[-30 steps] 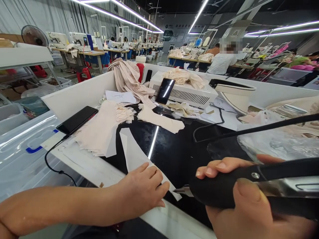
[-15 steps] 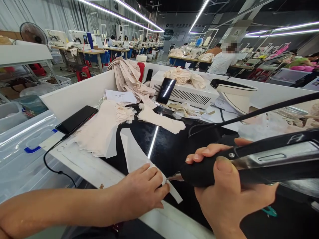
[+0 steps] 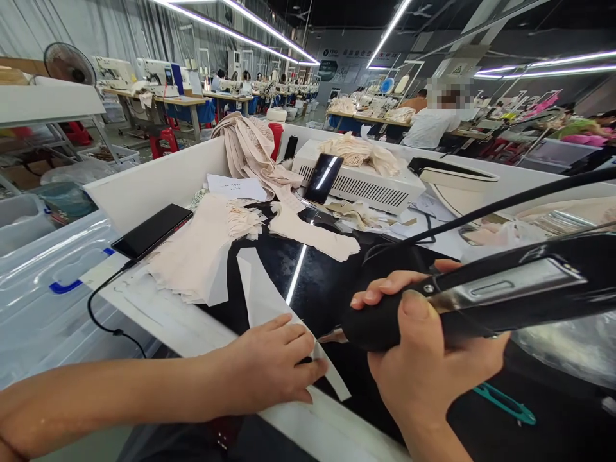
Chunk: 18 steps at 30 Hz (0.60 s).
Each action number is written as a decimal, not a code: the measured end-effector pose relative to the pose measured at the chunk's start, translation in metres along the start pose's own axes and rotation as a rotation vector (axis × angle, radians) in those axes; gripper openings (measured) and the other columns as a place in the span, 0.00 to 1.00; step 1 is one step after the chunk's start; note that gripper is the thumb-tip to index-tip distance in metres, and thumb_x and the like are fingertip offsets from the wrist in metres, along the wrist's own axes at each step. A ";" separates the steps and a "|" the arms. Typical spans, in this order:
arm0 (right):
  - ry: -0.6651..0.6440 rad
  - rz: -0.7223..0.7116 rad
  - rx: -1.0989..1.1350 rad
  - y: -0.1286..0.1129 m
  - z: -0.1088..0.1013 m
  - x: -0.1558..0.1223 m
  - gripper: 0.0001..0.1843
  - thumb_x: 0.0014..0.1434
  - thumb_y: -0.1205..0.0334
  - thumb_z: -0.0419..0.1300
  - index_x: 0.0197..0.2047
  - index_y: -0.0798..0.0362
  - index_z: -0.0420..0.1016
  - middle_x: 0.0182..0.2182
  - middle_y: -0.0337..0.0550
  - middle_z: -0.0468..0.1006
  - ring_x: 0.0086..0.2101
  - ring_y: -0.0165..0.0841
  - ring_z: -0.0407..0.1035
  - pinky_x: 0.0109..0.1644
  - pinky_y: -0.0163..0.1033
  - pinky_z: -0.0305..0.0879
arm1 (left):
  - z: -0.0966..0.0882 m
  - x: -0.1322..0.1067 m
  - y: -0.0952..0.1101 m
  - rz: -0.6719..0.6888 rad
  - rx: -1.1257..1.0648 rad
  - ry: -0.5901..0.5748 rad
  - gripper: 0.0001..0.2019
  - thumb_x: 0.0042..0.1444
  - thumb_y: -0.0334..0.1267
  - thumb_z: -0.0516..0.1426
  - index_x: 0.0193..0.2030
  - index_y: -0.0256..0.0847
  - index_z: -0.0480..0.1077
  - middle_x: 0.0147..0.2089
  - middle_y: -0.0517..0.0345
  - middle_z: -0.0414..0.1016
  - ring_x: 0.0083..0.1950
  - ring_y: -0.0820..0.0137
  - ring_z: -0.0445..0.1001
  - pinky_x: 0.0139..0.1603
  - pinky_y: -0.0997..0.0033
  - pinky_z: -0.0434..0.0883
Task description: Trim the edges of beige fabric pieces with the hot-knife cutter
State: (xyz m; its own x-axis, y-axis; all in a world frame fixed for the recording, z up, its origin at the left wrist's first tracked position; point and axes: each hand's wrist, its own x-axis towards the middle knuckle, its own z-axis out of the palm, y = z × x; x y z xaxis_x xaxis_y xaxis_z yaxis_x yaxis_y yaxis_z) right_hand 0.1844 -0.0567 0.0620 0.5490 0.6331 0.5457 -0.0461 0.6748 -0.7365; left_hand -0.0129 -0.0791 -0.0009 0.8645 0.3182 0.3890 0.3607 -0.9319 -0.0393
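From where I stand, the white strip [image 3: 262,292] lies near the front edge of the black worktop [image 3: 327,282], curving toward the person. The left hand [image 3: 283,359] rests over its lower part, fingers loosely bent, pressing rather than pinching, it seems. The right hand [image 3: 423,359] is wrapped firmly round a black corded tool [image 3: 510,282], whose metal tip [image 3: 333,335] points at the strip's edge; whether they touch, I can't tell.

To do this well, I'd say, the left fingers should hold the strip flat against the worktop, near the tip yet out of its path. The right wrist wants to stay steady, the tip low, following the curve evenly. The cord [image 3: 481,208] passes above the worktop's right side, so it needs slack; the teal snips [image 3: 507,405], on that same side, lie clear of the strip.
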 end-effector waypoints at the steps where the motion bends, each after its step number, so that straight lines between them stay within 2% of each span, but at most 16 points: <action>1: 0.002 0.003 -0.005 -0.001 0.000 -0.001 0.28 0.59 0.53 0.90 0.56 0.42 0.85 0.32 0.29 0.84 0.24 0.36 0.76 0.28 0.43 0.83 | -0.001 -0.002 -0.002 -0.001 -0.036 0.009 0.20 0.89 0.52 0.70 0.71 0.38 0.82 0.61 0.46 0.89 0.67 0.55 0.90 0.79 0.53 0.83; 3: 0.008 0.012 -0.017 -0.004 -0.001 -0.002 0.29 0.58 0.51 0.90 0.56 0.41 0.84 0.32 0.29 0.84 0.24 0.36 0.76 0.27 0.44 0.83 | -0.005 -0.005 -0.006 -0.008 -0.109 0.035 0.20 0.91 0.53 0.67 0.73 0.39 0.82 0.62 0.46 0.89 0.65 0.58 0.91 0.80 0.55 0.83; 7: 0.019 0.016 -0.033 -0.012 0.001 -0.004 0.30 0.56 0.48 0.91 0.55 0.41 0.84 0.31 0.27 0.83 0.23 0.38 0.77 0.26 0.46 0.84 | -0.008 -0.011 -0.005 -0.068 -0.161 0.096 0.23 0.94 0.55 0.62 0.74 0.36 0.82 0.63 0.42 0.90 0.63 0.58 0.91 0.74 0.61 0.86; 14: 0.052 0.038 -0.041 -0.021 0.004 -0.007 0.30 0.50 0.52 0.92 0.51 0.41 0.86 0.29 0.27 0.83 0.22 0.39 0.77 0.24 0.46 0.84 | 0.003 -0.010 0.009 -0.175 -0.111 0.065 0.22 0.88 0.56 0.71 0.66 0.36 0.84 0.60 0.43 0.89 0.61 0.56 0.90 0.71 0.60 0.87; 18: 0.068 0.080 -0.044 -0.018 -0.006 -0.011 0.31 0.50 0.50 0.91 0.54 0.40 0.88 0.32 0.29 0.84 0.25 0.40 0.77 0.28 0.48 0.87 | 0.006 -0.010 0.010 -0.165 -0.052 0.038 0.25 0.86 0.59 0.72 0.68 0.36 0.84 0.62 0.41 0.88 0.63 0.54 0.89 0.70 0.58 0.86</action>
State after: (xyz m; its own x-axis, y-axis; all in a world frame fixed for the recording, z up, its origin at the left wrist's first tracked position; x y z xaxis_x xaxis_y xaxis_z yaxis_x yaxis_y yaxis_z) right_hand 0.1837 -0.0778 0.0665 0.6001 0.6563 0.4573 -0.0560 0.6047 -0.7945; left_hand -0.0157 -0.0909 -0.0109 0.7812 0.4613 0.4206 0.4767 -0.8759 0.0754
